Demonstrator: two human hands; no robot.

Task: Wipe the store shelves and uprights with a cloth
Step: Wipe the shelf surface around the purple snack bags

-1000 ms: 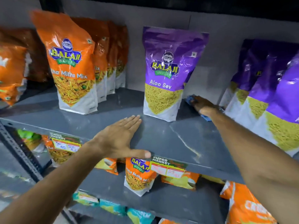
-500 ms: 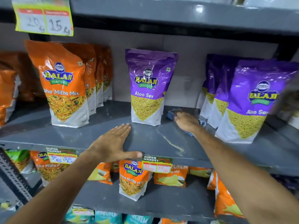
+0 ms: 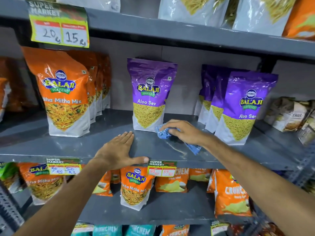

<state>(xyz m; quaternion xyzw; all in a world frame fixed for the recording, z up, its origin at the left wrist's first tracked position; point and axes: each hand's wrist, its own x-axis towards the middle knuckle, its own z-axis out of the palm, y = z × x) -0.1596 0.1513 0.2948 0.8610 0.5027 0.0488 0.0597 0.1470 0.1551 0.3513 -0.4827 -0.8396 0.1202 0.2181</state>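
On the left an orange snack bag (image 3: 65,97) stands upright on the grey shelf (image 3: 109,142), well clear of both hands. The left hand (image 3: 119,150) lies flat and open near the shelf's front edge, gripping nothing, its thumb along the lip beside a price tag (image 3: 162,168). Next, a purple snack bag (image 3: 150,96) stands alone, and the blue cloth (image 3: 163,132) touches its lower right corner. The right hand (image 3: 183,132) presses down on the cloth with fingers curled over it. The cloth lies crumpled on the shelf, its long axis running from the purple bag's base diagonally towards the front right, where a loose tail (image 3: 194,148) points at the shelf edge. A further sweep leftward would likely push that light bag over or backward. The trailing tail could also snag, I judge. More purple bags (image 3: 243,108) stand just right of the wrist, so a wide backstroke risks toppling them too.
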